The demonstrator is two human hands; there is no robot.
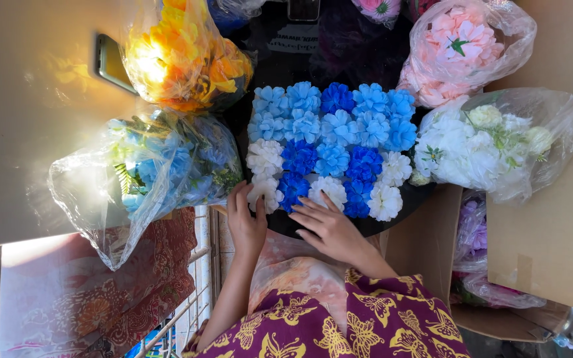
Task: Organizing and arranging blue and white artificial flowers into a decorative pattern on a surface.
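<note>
Both hands press flat, gripping nothing: left hand (247, 222) on a white flower (264, 190), right hand (329, 229) seemingly seating another white flower (328, 189) at mid-frame.

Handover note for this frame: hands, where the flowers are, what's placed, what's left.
Left hand: open, fingers on a white flower at the arrangement's near-left edge.
Right hand: open, flat by another white bloom at the near edge.
Dark round board: light blue, dark blue and white flowers packed across most of it.
Left: bare board at the near rim and far side.
Supplies: bagged blue flowers left, bagged white flowers right, orange bag, pink bag beyond.
</note>
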